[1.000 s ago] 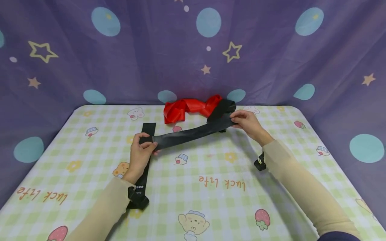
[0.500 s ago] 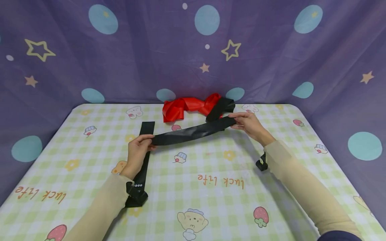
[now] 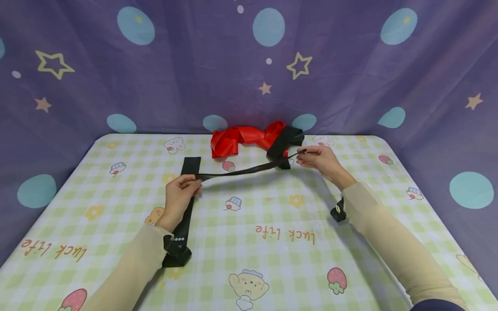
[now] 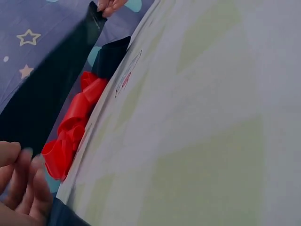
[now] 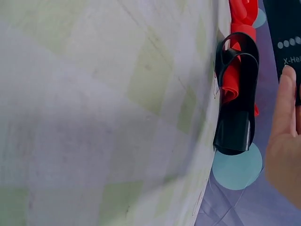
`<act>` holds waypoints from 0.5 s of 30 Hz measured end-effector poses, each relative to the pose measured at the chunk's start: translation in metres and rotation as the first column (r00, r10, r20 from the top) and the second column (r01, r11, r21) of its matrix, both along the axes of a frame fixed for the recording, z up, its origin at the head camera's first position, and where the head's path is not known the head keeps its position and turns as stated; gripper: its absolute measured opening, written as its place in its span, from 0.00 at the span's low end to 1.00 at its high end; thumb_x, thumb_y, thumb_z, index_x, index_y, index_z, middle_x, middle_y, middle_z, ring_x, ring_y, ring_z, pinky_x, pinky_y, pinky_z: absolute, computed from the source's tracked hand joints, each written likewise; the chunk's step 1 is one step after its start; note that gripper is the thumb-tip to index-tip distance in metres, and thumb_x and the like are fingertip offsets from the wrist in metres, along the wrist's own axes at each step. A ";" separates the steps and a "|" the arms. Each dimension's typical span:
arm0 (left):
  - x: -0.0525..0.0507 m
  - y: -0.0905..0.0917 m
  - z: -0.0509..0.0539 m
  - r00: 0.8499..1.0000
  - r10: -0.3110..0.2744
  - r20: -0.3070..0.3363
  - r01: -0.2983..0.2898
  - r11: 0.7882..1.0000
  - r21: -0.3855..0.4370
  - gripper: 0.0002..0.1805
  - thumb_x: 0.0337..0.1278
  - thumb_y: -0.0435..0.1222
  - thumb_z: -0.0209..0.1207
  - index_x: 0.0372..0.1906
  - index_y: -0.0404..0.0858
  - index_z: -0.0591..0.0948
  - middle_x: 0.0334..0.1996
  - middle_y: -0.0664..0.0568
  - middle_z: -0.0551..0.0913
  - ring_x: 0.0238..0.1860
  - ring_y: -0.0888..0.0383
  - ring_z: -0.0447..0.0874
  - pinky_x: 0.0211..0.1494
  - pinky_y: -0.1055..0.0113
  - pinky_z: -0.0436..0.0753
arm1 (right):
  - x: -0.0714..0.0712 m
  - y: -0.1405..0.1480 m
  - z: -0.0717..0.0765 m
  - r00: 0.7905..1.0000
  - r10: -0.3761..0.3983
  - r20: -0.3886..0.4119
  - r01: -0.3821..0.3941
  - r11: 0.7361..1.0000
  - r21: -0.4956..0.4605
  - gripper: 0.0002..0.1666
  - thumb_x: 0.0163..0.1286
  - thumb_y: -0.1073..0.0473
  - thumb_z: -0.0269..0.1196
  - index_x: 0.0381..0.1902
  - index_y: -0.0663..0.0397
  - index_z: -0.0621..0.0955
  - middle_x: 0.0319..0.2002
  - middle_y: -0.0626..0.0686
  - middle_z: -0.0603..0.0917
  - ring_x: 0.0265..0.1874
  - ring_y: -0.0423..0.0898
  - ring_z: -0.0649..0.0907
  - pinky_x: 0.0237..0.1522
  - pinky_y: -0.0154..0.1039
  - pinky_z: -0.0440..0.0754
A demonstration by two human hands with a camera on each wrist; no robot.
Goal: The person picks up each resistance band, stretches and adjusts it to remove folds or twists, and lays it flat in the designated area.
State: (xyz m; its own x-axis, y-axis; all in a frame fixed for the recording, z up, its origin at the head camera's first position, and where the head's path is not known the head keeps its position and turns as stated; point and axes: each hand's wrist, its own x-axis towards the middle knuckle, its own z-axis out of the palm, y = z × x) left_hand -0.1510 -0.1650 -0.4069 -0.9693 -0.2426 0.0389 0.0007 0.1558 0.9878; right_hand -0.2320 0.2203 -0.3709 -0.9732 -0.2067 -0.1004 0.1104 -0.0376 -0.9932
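A black resistance band (image 3: pixel 249 170) stretches between both hands above the table, nearly edge-on in the head view. My left hand (image 3: pixel 180 198) pinches its left end between thumb and fingers. Its other end is held by the right hand (image 3: pixel 324 165), near the back of the table. The left wrist view shows the broad face of the same band (image 4: pixel 51 77). White dots and partly hidden lettering starting "X-He" mark it beside the right fingers in the right wrist view. Under the left hand, a second black band (image 3: pixel 188 218) lies flat lengthwise, partly covered by hand and wrist strap.
At the table's back edge lies a crumpled red band (image 3: pixel 249 135), with a looped black band (image 3: pixel 284 140) against its right end. The checked tablecloth (image 3: pixel 241 242) has printed cartoons. A purple curtain (image 3: pixel 218 65) rises right behind the table.
The held band has turned from showing its broad face to nearly edge-on in the head view. Both hands stay in about the same place, still gripping its ends.
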 end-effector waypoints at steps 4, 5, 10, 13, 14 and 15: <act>0.001 -0.001 0.001 0.999 0.033 0.024 -0.029 0.990 -0.137 0.12 0.57 0.34 0.62 0.41 0.28 0.80 0.24 0.64 0.75 0.25 0.69 0.71 0.28 0.79 0.73 | 0.002 -0.002 -0.001 0.998 -0.064 -0.027 0.066 0.993 0.099 0.11 0.68 0.67 0.58 0.46 0.68 0.74 0.23 0.43 0.84 0.22 0.36 0.84 0.30 0.30 0.84; 0.002 -0.001 0.002 0.999 0.032 0.033 -0.027 0.989 -0.147 0.13 0.58 0.34 0.62 0.42 0.27 0.80 0.25 0.63 0.75 0.26 0.69 0.71 0.29 0.79 0.72 | 0.002 -0.002 -0.001 0.997 -0.072 -0.027 0.074 0.991 0.114 0.12 0.68 0.66 0.58 0.47 0.68 0.74 0.23 0.43 0.83 0.21 0.36 0.83 0.29 0.30 0.84; 0.003 -0.001 0.002 0.996 0.028 0.085 -0.016 0.990 -0.137 0.13 0.61 0.34 0.59 0.43 0.27 0.79 0.31 0.57 0.76 0.27 0.71 0.72 0.31 0.80 0.75 | 0.003 -0.003 -0.003 0.997 -0.075 -0.018 0.077 0.983 0.169 0.08 0.67 0.62 0.61 0.42 0.61 0.78 0.21 0.43 0.78 0.21 0.35 0.77 0.28 0.30 0.83; 0.001 -0.003 0.003 0.996 0.025 0.090 -0.017 0.996 -0.091 0.10 0.62 0.32 0.56 0.42 0.27 0.76 0.30 0.58 0.75 0.26 0.70 0.74 0.31 0.79 0.77 | 0.004 -0.006 -0.003 0.996 -0.087 -0.006 0.087 0.975 0.205 0.03 0.65 0.61 0.63 0.36 0.52 0.80 0.22 0.40 0.77 0.22 0.35 0.74 0.29 0.30 0.82; 0.000 -0.004 0.004 0.996 0.027 0.087 -0.020 0.997 -0.074 0.09 0.63 0.31 0.55 0.41 0.27 0.75 0.29 0.59 0.75 0.26 0.70 0.75 0.30 0.79 0.77 | 0.006 -0.008 -0.004 0.996 -0.086 0.000 0.084 0.973 0.216 0.02 0.64 0.61 0.64 0.35 0.50 0.80 0.22 0.39 0.78 0.22 0.35 0.74 0.29 0.30 0.82; 0.000 -0.005 0.005 0.996 0.028 0.084 -0.023 0.998 -0.057 0.08 0.63 0.30 0.54 0.41 0.27 0.74 0.27 0.60 0.75 0.25 0.70 0.75 0.29 0.78 0.78 | 0.008 -0.009 -0.004 0.997 -0.082 0.007 0.079 0.972 0.220 0.02 0.64 0.61 0.63 0.35 0.50 0.80 0.22 0.39 0.78 0.22 0.35 0.74 0.30 0.30 0.82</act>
